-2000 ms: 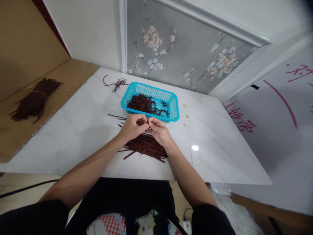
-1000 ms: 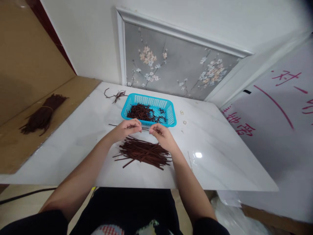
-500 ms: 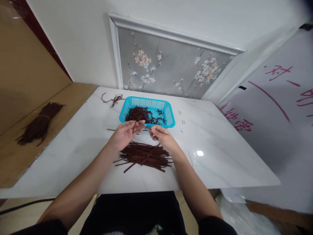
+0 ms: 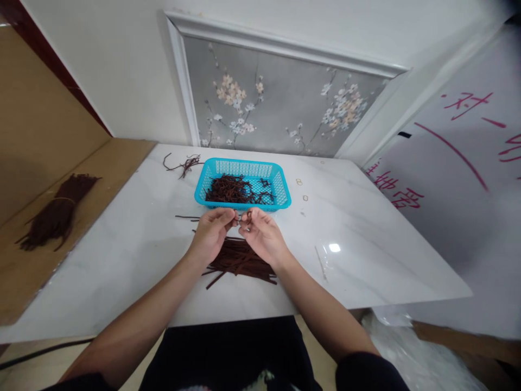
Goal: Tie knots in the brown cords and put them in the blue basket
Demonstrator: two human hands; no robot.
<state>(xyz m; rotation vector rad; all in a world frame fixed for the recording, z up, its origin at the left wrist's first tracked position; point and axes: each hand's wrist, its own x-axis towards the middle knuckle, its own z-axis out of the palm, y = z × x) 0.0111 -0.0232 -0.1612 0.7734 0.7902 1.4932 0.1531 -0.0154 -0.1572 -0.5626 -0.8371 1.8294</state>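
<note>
- You held one dark brown strip (image 4: 243, 216) between the fingertips of both hands, just above the white table (image 4: 366, 260), right in front of the blue basket (image 4: 280, 193). Only a short bit of it showed between your thumbs.
- Your left hand (image 4: 212, 234) pinched one side of it with thumb and forefinger, the other fingers curled under; your right hand (image 4: 262, 234) pinched the other side the same way. The fingertips of the two hands met or nearly met.
- To work the strip well, my judgement was: keep the pinch close to the ends, hold it taut, and keep it clear of the loose pile of strips (image 4: 240, 260) lying under your wrists so nothing else snagged.
- The basket held a tangle of the same brown strips. A few small rings (image 4: 300, 182) lay on the table to its right, and stray strips (image 4: 183, 162) at the far left corner.
- A tied bundle (image 4: 57, 214) of the brown stuff lay on the brown board (image 4: 24, 282) to the left, well apart from your hands.
- Against half a second earlier: your hands had closed together, where a gap had stood between them, and the strip no longer stuck up from your left fingers. The pile and the basket looked unmoved.
</note>
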